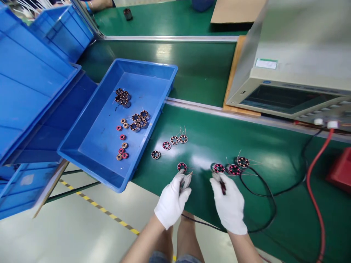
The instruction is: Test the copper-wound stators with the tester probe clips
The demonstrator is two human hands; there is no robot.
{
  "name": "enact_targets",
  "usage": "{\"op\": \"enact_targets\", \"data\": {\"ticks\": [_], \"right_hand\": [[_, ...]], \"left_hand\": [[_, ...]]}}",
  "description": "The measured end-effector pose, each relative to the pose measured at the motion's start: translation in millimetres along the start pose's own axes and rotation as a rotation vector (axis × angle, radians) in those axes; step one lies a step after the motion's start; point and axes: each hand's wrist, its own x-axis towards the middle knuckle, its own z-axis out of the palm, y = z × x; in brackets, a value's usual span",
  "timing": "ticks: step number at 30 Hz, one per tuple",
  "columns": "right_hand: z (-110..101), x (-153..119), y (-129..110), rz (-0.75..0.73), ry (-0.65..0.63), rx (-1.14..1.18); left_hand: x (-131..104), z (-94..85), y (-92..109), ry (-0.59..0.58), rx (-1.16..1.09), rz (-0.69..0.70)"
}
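Observation:
My left hand, in a white glove, has its fingers bent together just below a round coil part with red dots; what lies between the fingers is too small to name. My right hand, also gloved, is curled round something dark and reddish, mostly hidden by the fingers. Its fingertips are at the lower edge of another red-dotted coil part. Beside that one sit a red-dotted part and a copper-dotted part. Several similar parts with thin wires stand on the green table between the tray and my hands.
A blue tray at the left holds several coil parts. Blue bins are stacked beyond it. A grey instrument stands at the right, with a red cable and black cable. A person's arm shows at the top left.

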Motion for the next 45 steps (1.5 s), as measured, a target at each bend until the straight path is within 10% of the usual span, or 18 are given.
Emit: {"op": "enact_targets", "data": {"ticks": [5, 13, 45], "right_hand": [[12.8, -6.6, -9.1, -0.123, -0.138, -0.247], [16.0, -4.0, -12.1, -0.334, -0.042, -0.495], [20.0, -23.7, 1.3, -0.268, -0.019, -0.316]], "left_hand": [[10.1, -14.8, -15.0, 0.235, -0.306, -0.259], [42.2, -45.5, -17.3, -0.025, -0.441, -0.31], [43.6, -46.2, -18.0, -0.063, -0.453, -0.256]]}}
